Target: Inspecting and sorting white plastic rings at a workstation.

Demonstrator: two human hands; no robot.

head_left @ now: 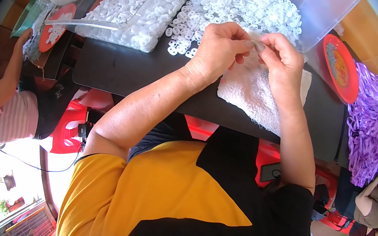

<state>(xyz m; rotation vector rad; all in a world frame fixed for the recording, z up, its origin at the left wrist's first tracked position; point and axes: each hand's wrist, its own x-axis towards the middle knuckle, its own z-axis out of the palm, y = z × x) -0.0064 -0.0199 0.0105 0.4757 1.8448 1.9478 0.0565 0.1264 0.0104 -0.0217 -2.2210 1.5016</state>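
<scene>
My left hand (220,47) and my right hand (282,58) meet over the table, thumbs and forefingers pinched close together. What lies between the fingertips is too small to make out. Under my hands a white towel (255,96) is spread on the dark table (156,75). Beyond and left of my left hand lie loose small white oval plastic pieces with holes (182,27). More of these pieces fill a tipped clear plastic bin (330,22) at the back.
Left of the loose pieces stands a clear box (153,48) heaped with white pieces. A red plate (329,65) holding small grey bits is at the right, beside a heap of purple ribbons (367,123). Another red plate (45,42) and a seated person (12,103) are at the left.
</scene>
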